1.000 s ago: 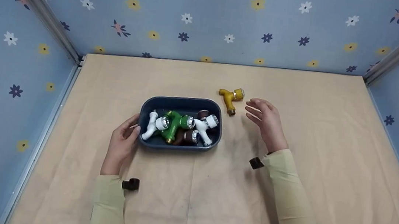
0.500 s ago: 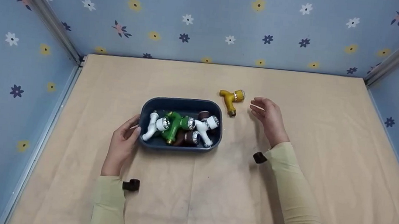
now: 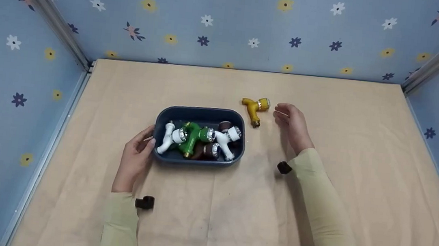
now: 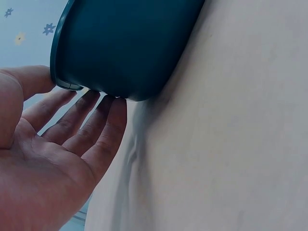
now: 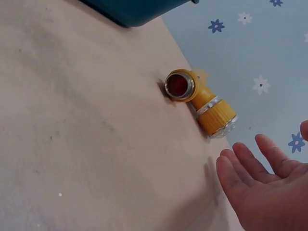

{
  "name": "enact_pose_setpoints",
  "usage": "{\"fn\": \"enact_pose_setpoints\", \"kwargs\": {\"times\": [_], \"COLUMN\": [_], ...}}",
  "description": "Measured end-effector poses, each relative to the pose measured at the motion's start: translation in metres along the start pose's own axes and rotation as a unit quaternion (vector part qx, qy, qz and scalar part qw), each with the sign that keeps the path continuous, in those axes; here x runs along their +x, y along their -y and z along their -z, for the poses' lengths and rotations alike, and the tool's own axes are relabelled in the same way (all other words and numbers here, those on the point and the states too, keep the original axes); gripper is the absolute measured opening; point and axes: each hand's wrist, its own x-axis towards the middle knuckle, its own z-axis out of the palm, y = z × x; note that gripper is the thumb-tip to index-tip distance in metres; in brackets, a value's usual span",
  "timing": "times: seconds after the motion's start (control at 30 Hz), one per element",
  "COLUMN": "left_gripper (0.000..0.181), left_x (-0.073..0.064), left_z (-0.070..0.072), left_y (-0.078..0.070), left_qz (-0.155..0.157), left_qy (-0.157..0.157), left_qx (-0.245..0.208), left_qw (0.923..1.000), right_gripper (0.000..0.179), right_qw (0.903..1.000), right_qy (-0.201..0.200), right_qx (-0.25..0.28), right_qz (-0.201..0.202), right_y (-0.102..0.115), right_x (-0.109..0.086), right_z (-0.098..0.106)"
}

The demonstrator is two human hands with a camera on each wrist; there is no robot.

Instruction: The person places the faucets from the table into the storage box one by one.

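A dark blue plastic bin (image 3: pixel 195 163) holds several toy-like taps. Inside lie a white tap (image 3: pixel 165 139) at the left, a green tap (image 3: pixel 191 138) in the middle, a brown tap (image 3: pixel 210 150) and another white tap (image 3: pixel 223 141) at the right. My left hand (image 3: pixel 134 159) touches the bin's left end, thumb at the rim and fingertips against the outer wall. A yellow tap (image 3: pixel 252 108) lies on the table beyond the bin's right corner. Just right of its knob is my right hand (image 3: pixel 296 127), fingers loosely extended and holding nothing.
A beige cloth (image 3: pixel 208 228) covers the table. Blue flowered panels (image 3: pixel 229 26) enclose the back and both sides, with metal posts (image 3: pixel 47 11) at the corners. A second brown knob (image 3: pixel 224 126) shows inside the bin behind the right white tap.
My right hand has shifted slightly toward the back of the table, beside the yellow tap. The left hand, the bin and the taps have stayed in place.
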Motion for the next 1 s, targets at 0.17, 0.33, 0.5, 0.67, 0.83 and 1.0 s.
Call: {"fn": "enact_pose_setpoints", "kwargs": {"times": [0.17, 0.33, 0.5, 0.67, 0.83, 1.0], "left_gripper": [0.045, 0.045, 0.045, 0.045, 0.045, 0.044], "left_x": [0.001, 0.001, 0.0, -0.001, 0.002, 0.005], "left_z": [0.0, 0.0, 0.0, 0.0, 0.002, 0.004], "left_y": [-0.001, -0.002, -0.002, 0.0, 0.01, 0.024], "left_qz": [-0.001, 0.004, 0.004, 0.005, -0.005, -0.018], "left_qy": [0.003, 0.002, -0.001, -0.002, -0.004, -0.016], "left_qx": [-0.005, -0.008, -0.007, -0.016, -0.02, -0.006], "left_qw": [1.0, 1.0, 1.0, 0.9999, 0.9998, 0.9997], "right_gripper": [0.048, 0.052, 0.053, 0.056, 0.058, 0.057], "right_qw": [0.9999, 0.9993, 0.9984, 0.9969, 0.9968, 0.9958], "right_qy": [0.007, 0.02, 0.053, 0.076, 0.069, 0.069], "right_qx": [0.006, 0.027, 0.02, -0.014, -0.037, -0.06], "right_qz": [0.012, 0.014, 0.003, -0.008, -0.014, 0.0], "right_y": [-0.004, -0.007, 0.007, 0.016, 0.009, 0.001], "right_x": [0.011, 0.021, 0.018, 0.017, 0.031, 0.037], "right_z": [-0.002, -0.005, -0.012, -0.016, -0.016, -0.018]}}
